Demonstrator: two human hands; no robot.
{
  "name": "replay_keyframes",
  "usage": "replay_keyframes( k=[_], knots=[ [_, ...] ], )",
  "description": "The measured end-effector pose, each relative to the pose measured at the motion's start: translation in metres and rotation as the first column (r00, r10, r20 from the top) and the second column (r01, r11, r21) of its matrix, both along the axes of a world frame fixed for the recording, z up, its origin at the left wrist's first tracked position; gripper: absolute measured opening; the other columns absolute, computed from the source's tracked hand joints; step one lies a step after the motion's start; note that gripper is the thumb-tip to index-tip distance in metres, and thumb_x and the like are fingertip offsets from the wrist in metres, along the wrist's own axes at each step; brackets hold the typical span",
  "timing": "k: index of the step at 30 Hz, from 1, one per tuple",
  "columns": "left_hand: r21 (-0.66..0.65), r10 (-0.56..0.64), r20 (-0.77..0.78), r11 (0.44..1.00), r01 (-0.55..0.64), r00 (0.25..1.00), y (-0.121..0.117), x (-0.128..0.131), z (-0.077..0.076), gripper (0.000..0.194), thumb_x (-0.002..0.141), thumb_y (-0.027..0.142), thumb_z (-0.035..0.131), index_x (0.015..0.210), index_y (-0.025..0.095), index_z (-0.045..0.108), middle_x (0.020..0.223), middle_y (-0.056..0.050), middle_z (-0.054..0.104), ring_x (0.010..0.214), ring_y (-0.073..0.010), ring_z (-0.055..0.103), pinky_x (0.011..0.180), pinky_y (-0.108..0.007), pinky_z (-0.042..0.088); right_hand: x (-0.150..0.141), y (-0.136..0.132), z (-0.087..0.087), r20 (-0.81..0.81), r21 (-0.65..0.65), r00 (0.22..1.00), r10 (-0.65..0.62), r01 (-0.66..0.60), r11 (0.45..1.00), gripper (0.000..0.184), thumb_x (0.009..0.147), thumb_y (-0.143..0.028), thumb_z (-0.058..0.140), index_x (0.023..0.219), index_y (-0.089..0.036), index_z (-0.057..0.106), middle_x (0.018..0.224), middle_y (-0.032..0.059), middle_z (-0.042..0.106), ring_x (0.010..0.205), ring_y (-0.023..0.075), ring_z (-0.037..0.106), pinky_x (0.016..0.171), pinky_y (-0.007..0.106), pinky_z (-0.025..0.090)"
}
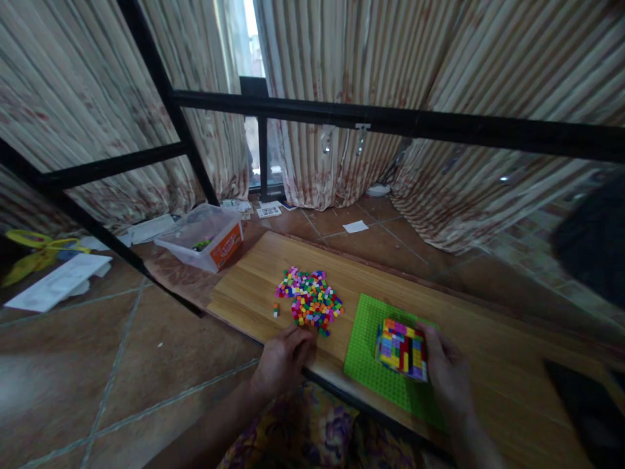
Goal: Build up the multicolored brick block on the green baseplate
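A multicoloured block built of small toy bricks [403,348] stands on the green baseplate [364,355]. My right hand [446,368] is at the block's right side, its fingers closed against it and partly hidden. Left of the baseplate, a pile of loose toy bricks [312,299] in many colours is spread on the wooden tabletop [254,280]. My left hand [286,358] is at the table's near edge just below the pile, with its fingers curled together. Whatever may be between those fingertips cannot be made out. A few small bricks [276,310] lie apart, left of the pile.
A clear plastic box [202,238] with an orange label stands beyond the table's left end. A dark flat object [581,404] lies at the right. Black metal bars [312,107] cross in front of long curtains [342,58]. Papers [355,226] lie on the tiled floor.
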State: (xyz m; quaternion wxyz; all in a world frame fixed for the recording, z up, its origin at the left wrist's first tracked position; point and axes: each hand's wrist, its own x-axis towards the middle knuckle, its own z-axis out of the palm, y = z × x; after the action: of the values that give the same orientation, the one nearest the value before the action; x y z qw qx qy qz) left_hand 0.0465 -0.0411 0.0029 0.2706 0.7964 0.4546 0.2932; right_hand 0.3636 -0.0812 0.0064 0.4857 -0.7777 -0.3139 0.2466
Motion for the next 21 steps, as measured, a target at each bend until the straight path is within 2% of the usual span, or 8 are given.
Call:
replay_keyframes(
  k=[3,5,9,11,16,19,21],
  knots=[
    [0.031,0.058,0.076,0.998,-0.06,0.995,0.001,-0.009,0.003,0.02,0.094,0.023,0.045,0.101,0.023,0.064,0.093,-0.004,0.067,0.084,-0.0141,0.065,0.076,-0.024,0.053,-0.001,0.002,0.013,0.138,0.051,0.989,-0.048,0.041,0.998,0.052,0.083,-0.059,0.053,0.101,-0.015,0.074,0.104,0.0122,0.074,0.1,0.0301,0.067,0.086,0.042,0.051],
    [0.089,0.15,0.104,0.983,-0.159,0.983,0.006,-0.018,0.003,0.021,0.094,0.022,0.045,0.104,0.023,0.063,0.096,-0.005,0.067,0.088,-0.0153,0.065,0.079,-0.026,0.053,-0.009,0.008,0.027,0.227,0.093,0.974,-0.021,0.0,0.996,0.046,0.082,-0.055,0.056,0.099,-0.017,0.074,0.104,0.0114,0.074,0.1,0.0296,0.067,0.088,0.042,0.05],
    [0.21,0.372,0.107,0.898,-0.387,0.922,0.027,-0.035,-0.003,0.023,0.092,0.024,0.048,0.113,0.021,0.059,0.109,-0.008,0.063,0.101,-0.0191,0.062,0.088,-0.035,0.054,-0.045,0.027,0.048,0.334,0.137,0.932,0.142,-0.198,0.971,0.037,0.083,-0.051,0.056,0.097,-0.021,0.073,0.102,0.0086,0.074,0.096,0.0255,0.068,0.084,0.037,0.051],
    [0.237,0.428,0.089,0.868,-0.436,0.9,0.041,-0.04,-0.006,0.027,0.091,0.026,0.05,0.117,0.02,0.056,0.116,-0.01,0.06,0.109,-0.0215,0.059,0.095,-0.039,0.052,-0.066,0.043,0.05,0.348,0.13,0.892,0.289,-0.351,0.927,0.035,0.086,-0.049,0.053,0.099,-0.022,0.072,0.102,0.0073,0.074,0.095,0.0228,0.068,0.083,0.034,0.051],
    [0.224,0.434,0.026,0.875,-0.428,0.901,0.073,-0.037,-0.014,0.034,0.093,0.027,0.047,0.125,0.016,0.051,0.129,-0.015,0.054,0.123,-0.0252,0.052,0.104,-0.046,0.046,-0.105,0.108,0.036,0.466,0.0,0.725,0.507,-0.573,0.819,0.033,0.09,-0.037,0.046,0.101,-0.019,0.071,0.1,0.0084,0.072,0.083,0.0208,0.067,0.077,0.034,0.05],
    [0.188,0.412,-0.024,0.897,-0.401,0.911,0.082,-0.032,-0.016,0.039,0.095,0.031,0.044,0.131,0.016,0.048,0.136,-0.016,0.05,0.128,-0.0255,0.048,0.107,-0.047,0.043,-0.117,0.154,0.025,0.58,-0.118,0.56,0.592,-0.661,0.741,0.03,0.089,-0.025,0.045,0.102,-0.02,0.072,0.101,0.0089,0.071,0.093,0.0222,0.065,0.086,0.036,0.048],
    [0.171,0.352,-0.061,0.926,-0.338,0.934,0.083,-0.03,-0.016,0.042,0.097,0.033,0.041,0.136,0.018,0.044,0.14,-0.014,0.049,0.131,-0.0244,0.046,0.109,-0.046,0.041,-0.122,0.178,0.019,0.631,-0.204,0.434,0.643,-0.707,0.677,0.032,0.087,-0.016,0.045,0.102,-0.022,0.073,0.1,0.0088,0.071,0.097,0.0224,0.063,0.089,0.036,0.046]
  ],
)
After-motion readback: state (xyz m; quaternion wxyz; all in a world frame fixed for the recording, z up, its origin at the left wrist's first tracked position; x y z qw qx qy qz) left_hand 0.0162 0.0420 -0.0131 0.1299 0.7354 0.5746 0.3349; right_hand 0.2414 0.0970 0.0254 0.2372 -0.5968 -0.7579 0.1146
